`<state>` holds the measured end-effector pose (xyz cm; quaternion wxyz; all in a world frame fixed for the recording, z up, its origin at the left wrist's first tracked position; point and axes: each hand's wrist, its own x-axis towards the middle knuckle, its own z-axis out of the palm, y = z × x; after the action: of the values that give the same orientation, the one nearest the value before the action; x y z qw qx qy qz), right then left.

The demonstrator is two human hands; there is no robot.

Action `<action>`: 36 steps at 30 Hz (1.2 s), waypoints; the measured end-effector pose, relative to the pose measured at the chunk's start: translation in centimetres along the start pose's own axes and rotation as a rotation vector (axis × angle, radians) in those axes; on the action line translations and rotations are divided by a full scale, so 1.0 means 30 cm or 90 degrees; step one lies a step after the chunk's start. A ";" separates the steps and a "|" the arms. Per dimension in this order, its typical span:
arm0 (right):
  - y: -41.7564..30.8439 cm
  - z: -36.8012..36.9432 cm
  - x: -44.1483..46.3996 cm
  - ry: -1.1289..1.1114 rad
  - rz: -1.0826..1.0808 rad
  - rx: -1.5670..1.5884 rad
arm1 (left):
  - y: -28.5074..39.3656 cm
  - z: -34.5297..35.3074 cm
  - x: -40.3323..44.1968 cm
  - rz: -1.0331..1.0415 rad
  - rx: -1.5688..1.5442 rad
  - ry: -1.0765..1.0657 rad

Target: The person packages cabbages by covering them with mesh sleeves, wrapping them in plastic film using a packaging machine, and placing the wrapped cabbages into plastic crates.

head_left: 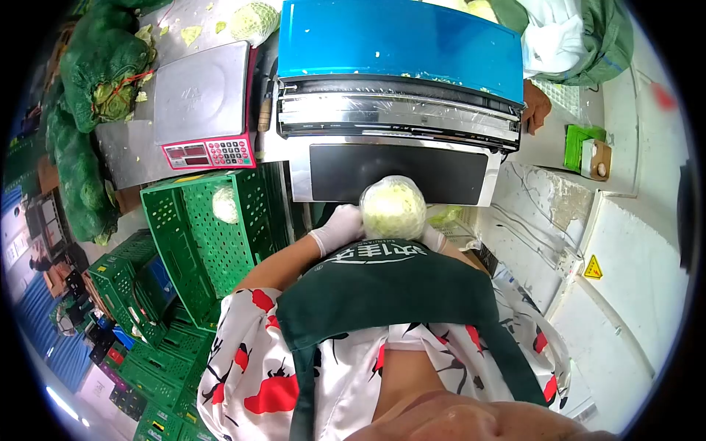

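Observation:
A pale green cabbage (394, 209) in clear plastic film is held up against the front of the dark green apron (390, 287). My left hand (343, 228), in a white glove, presses on the cabbage's left side, its fingertips partly hidden behind it. On the other side my right hand (433, 237), also gloved, grips the cabbage, with most of its fingers out of sight. Just beyond the cabbage is the dark plate (397, 174) of a wrapping machine. Stretch film lies across the machine's metal rollers (397, 110), under a blue cover (397, 40).
A weighing scale (202, 95) stands left of the machine. Below it a green crate (187, 242) holds another wrapped cabbage (224, 204). Green net sacks of cabbages (103, 66) lie at the far left. A small green box (586, 151) sits on the right.

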<state>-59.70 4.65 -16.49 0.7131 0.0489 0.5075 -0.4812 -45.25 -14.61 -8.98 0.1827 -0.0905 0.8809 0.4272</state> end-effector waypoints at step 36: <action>-1.733 -0.228 -0.138 0.755 -0.809 -0.929 | -0.439 -1.012 -0.330 -0.294 -0.192 0.828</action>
<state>-102.68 -16.54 5.18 -0.1553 -0.4245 0.8574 -0.2461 -39.46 -46.58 2.75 -0.3091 -0.5364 0.7008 0.3545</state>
